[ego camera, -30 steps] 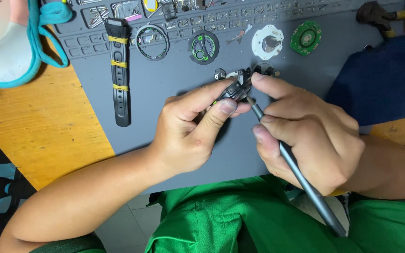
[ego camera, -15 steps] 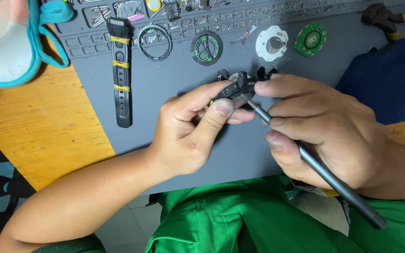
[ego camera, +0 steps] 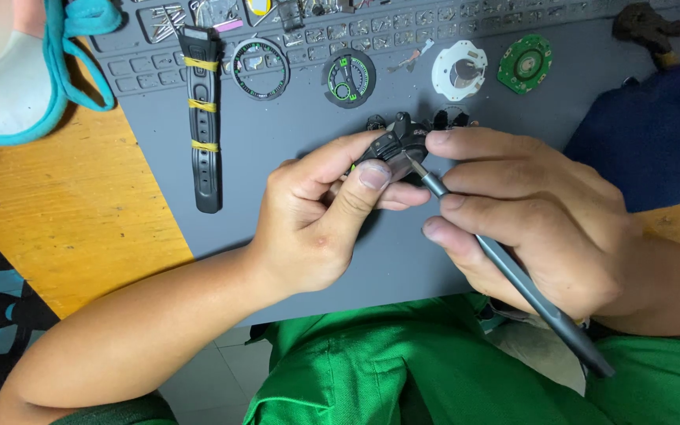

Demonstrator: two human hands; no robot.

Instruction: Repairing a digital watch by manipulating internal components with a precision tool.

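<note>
My left hand (ego camera: 320,212) grips a small black watch case (ego camera: 399,144) between thumb and fingers, above a grey work mat (ego camera: 277,142). My right hand (ego camera: 529,220) holds a slim dark grey screwdriver (ego camera: 513,271) like a pen, its tip set against the case's back. The right index finger rests on top of the case. The tool's long handle runs down to the lower right over my green clothing.
On the mat lie a black strap with yellow bands (ego camera: 202,110), a round bezel ring (ego camera: 260,69), a dial with green marks (ego camera: 349,79), a white round part (ego camera: 459,71) and a green circuit board (ego camera: 526,64). A dark blue cloth (ego camera: 655,134) lies right; a teal-edged mask (ego camera: 25,71) lies left.
The hands and the watch case have stayed in nearly the same place. The screwdriver's handle has swung slightly, and my right hand has shifted a little around the case.
</note>
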